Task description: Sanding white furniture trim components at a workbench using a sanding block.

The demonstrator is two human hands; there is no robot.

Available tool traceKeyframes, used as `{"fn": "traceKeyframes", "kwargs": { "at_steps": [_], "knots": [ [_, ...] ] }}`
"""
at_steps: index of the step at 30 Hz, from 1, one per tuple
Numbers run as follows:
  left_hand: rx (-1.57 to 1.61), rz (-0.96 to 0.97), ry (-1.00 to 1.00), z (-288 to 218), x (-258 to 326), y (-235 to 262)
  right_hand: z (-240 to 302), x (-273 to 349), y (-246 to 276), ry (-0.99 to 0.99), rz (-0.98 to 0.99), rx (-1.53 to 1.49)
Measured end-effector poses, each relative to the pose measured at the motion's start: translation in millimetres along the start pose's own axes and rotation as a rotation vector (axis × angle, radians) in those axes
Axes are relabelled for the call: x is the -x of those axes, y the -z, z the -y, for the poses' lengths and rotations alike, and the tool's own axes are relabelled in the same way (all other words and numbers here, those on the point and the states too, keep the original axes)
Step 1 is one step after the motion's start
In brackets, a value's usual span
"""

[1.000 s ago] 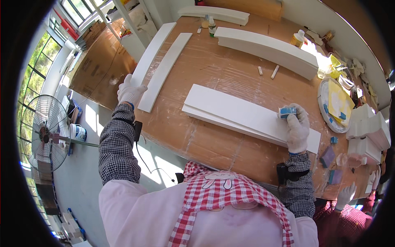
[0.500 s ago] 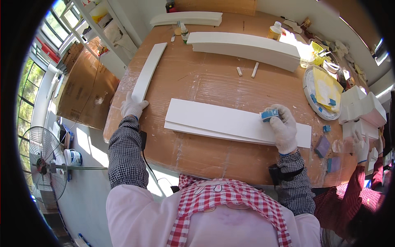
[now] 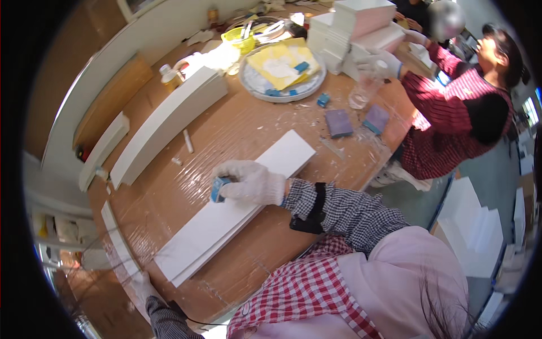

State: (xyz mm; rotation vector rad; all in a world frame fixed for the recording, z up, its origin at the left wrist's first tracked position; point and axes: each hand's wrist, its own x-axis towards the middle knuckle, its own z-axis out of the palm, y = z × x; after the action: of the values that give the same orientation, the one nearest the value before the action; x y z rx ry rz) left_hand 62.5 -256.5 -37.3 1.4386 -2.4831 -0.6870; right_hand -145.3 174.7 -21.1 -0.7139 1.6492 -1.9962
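My right hand (image 3: pixel 248 182), in a white knit glove, grips a small blue sanding sponge (image 3: pixel 219 190). Hand and sponge are over the far long edge of a white board (image 3: pixel 195 237), near its middle. The board lies slanting across the table, and a second layer shows beneath its near edge. At the lower left, my gloved left hand (image 3: pixel 143 287) rests at the near end of a narrow white strip (image 3: pixel 119 240). Its fingers are blurred and partly hidden, so their grip does not show.
Beyond the board stand stacked long white boards (image 3: pixel 164 127) and a round tray (image 3: pixel 305 93) with a yellow cloth. Purple-and-blue sponge blocks (image 3: pixel 339 123) and a clear bottle (image 3: pixel 364 93) lie right. A co-worker in red sleeves (image 3: pixel 435 107) reaches toward white boxes (image 3: pixel 367 22).
The view has swung to the right, bringing the co-worker further in. My right hand with the sanding sponge has moved left along the board. My left hand stays by the narrow strip.
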Motion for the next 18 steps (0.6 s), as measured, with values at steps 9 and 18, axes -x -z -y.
{"fn": "traceKeyframes", "kwargs": {
  "at_steps": [9,18],
  "knots": [
    [-0.512,0.087,-0.236,76.0,-57.5,-4.7,18.3,6.9,-12.0,-0.004,-0.062,0.087],
    [-0.976,-0.135,-0.605,61.2,-58.4,-27.7,12.9,-1.8,-21.3,0.007,-0.027,0.010]
  ]
}}
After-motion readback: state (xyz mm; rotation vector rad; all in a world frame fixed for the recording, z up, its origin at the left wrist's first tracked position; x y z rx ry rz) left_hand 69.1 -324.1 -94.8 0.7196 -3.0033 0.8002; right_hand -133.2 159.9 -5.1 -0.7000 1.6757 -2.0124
